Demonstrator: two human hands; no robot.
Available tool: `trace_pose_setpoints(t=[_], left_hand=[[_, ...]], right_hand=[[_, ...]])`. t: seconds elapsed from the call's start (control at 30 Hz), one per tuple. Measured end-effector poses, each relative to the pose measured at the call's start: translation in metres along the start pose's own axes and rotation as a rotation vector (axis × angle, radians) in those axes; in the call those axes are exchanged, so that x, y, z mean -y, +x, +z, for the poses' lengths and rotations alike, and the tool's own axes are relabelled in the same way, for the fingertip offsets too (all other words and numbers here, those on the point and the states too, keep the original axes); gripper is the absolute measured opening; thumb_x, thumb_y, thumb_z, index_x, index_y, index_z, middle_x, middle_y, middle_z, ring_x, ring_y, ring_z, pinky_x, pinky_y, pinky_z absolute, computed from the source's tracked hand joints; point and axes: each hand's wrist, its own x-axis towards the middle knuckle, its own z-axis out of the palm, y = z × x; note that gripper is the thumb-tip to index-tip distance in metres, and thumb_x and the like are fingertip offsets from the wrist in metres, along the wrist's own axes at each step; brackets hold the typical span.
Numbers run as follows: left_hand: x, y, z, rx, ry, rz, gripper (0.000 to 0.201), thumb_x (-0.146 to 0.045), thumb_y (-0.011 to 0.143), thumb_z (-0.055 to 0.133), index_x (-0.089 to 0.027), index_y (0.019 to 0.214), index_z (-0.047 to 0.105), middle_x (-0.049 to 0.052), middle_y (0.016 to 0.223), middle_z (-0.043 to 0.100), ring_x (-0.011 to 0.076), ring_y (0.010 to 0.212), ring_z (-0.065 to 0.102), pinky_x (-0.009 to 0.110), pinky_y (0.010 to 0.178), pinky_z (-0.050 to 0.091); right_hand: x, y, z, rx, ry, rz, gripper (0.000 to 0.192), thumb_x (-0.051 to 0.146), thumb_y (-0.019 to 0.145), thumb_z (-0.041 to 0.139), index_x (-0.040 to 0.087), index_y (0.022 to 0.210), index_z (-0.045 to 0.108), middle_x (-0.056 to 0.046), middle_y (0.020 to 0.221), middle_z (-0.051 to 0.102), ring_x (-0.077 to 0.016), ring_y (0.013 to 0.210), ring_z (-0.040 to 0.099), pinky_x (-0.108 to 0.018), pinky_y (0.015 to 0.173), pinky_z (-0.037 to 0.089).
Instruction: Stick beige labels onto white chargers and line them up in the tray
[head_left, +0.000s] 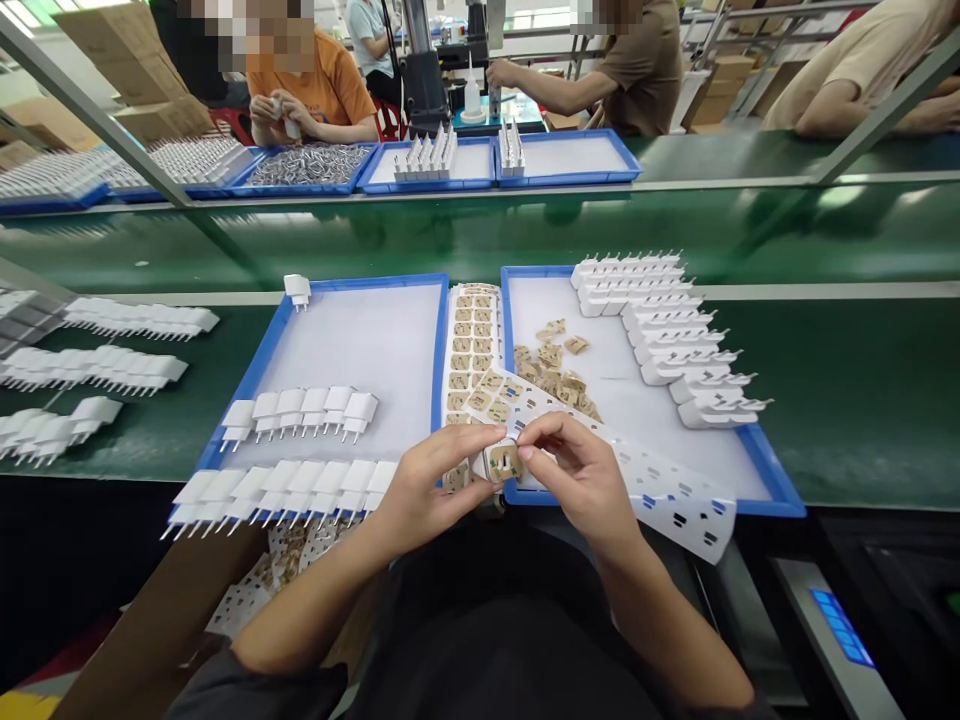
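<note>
My left hand (431,480) holds a small white plug-in charger (480,464) between thumb and fingers. A brown paper sticker (504,463) with green marks covers the charger's near face. At that sticker's upper right edge, my right hand (574,470) is closed in a pinch, thumb against index finger; the fingertips partly hide what they grip. Beneath both hands lies a sticker sheet (491,397), partly stripped, its bare white end (686,505) running out below my right wrist. More brown stickers stand in rows on a stack of sheets (472,332) between the two trays.
The left blue tray (444,340) bears rows of white chargers (300,410). Loose brown paper pieces (555,370) and stacked chargers (667,330) occupy the right blue tray (776,480). More chargers (97,370) stand far left. Beyond the green conveyor (360,240), co-workers sit behind parts trays (427,183).
</note>
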Motion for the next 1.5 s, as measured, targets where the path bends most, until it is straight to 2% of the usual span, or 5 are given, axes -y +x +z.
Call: trace_pose_setpoints(t=[0.63,0.8,0.97,1.1,1.5], left_hand=[[0.001,-0.006,0.002,-0.009,0.046,0.01,0.048,-0.014,0.091,0.069,-0.026,0.136,0.06,0.01,0.125,0.073,0.023,0.116,0.069,0.038,0.102,0.056],[0.002,-0.01,0.006,-0.079,0.043,0.006,0.051,-0.013,0.088,0.071,-0.027,0.136,0.06,0.009,0.123,0.073,0.023,0.115,0.07,0.038,0.102,0.057],[0.003,-0.015,0.016,-0.165,0.038,-0.016,0.052,-0.011,0.088,0.069,-0.027,0.136,0.058,0.009,0.13,0.07,0.0264,0.124,0.065,0.046,0.108,0.055],[0.005,-0.015,0.024,-0.212,0.031,0.011,0.048,-0.009,0.088,0.069,-0.026,0.131,0.058,0.01,0.127,0.071,0.026,0.125,0.065,0.048,0.108,0.055],[0.009,-0.012,0.026,-0.232,0.036,0.149,0.056,-0.001,0.082,0.071,-0.027,0.13,0.058,0.009,0.126,0.071,0.0255,0.125,0.065,0.051,0.107,0.056]], right_hand=[[0.008,-0.002,0.01,-0.034,-0.218,-0.084,0.006,0.024,0.092,0.066,0.023,0.087,0.065,-0.001,0.081,0.068,-0.0152,0.072,0.063,-0.031,0.069,0.054],[0.006,-0.002,0.008,-0.136,-0.369,-0.153,0.004,0.024,0.092,0.066,0.025,0.096,0.065,-0.001,0.084,0.062,-0.0157,0.074,0.06,-0.029,0.064,0.052],[-0.002,0.0,0.008,-0.017,0.045,0.02,0.012,0.031,0.093,0.064,0.026,0.103,0.066,-0.005,0.102,0.064,-0.0199,0.098,0.064,-0.031,0.079,0.058],[-0.007,-0.002,0.018,0.022,0.309,0.046,0.01,0.03,0.091,0.068,0.027,0.1,0.067,-0.005,0.11,0.064,-0.0206,0.11,0.062,-0.033,0.09,0.055],[-0.012,-0.002,0.024,-0.024,0.43,0.091,0.004,0.029,0.086,0.072,0.026,0.088,0.071,-0.004,0.105,0.067,-0.0218,0.11,0.063,-0.037,0.097,0.053]])
